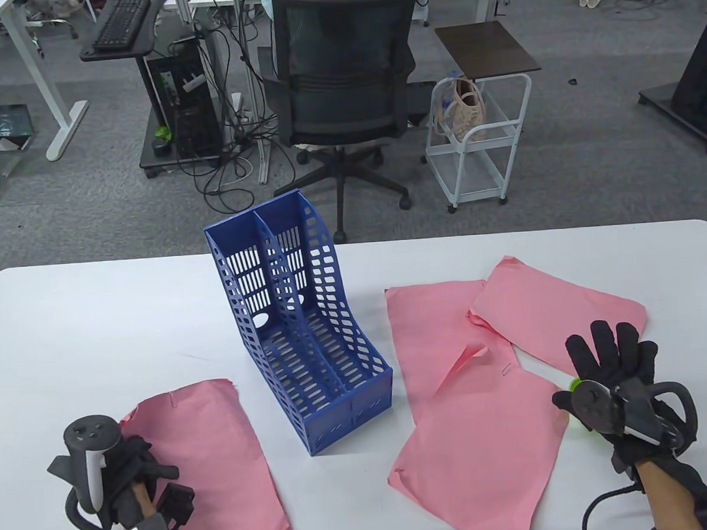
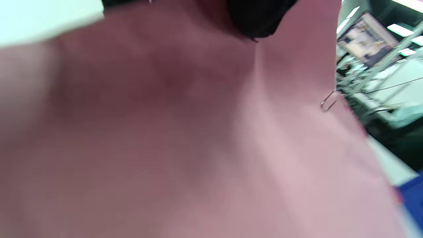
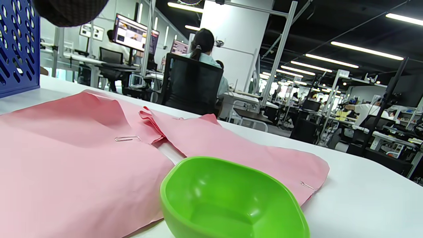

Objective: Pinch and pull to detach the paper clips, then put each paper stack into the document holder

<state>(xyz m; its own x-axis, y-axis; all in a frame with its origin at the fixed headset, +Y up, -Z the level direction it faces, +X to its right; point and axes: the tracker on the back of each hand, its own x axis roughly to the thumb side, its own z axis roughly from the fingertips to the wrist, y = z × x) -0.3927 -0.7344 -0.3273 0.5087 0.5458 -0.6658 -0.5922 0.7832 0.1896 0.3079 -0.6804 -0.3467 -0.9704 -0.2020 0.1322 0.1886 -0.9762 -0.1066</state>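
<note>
A blue two-slot document holder (image 1: 301, 339) stands mid-table. At the front left lies a pink paper stack (image 1: 216, 462) with a paper clip (image 2: 328, 100) on its far edge. My left hand (image 1: 146, 465) grips that stack's left edge with curled fingers; one fingertip (image 2: 257, 19) shows on the paper. Three more pink stacks lie on the right: one near the holder (image 1: 439, 325), one far right (image 1: 563, 313), one at the front (image 1: 487, 447) with a clip (image 1: 504, 369). My right hand (image 1: 615, 346) hovers open, fingers spread, over a green bowl (image 3: 231, 201).
The green bowl (image 1: 573, 384) sits between the front and far-right stacks. A second clip (image 3: 306, 185) holds the far-right stack's corner. Beyond the table's far edge are an office chair (image 1: 344, 88) and a white cart (image 1: 477, 140).
</note>
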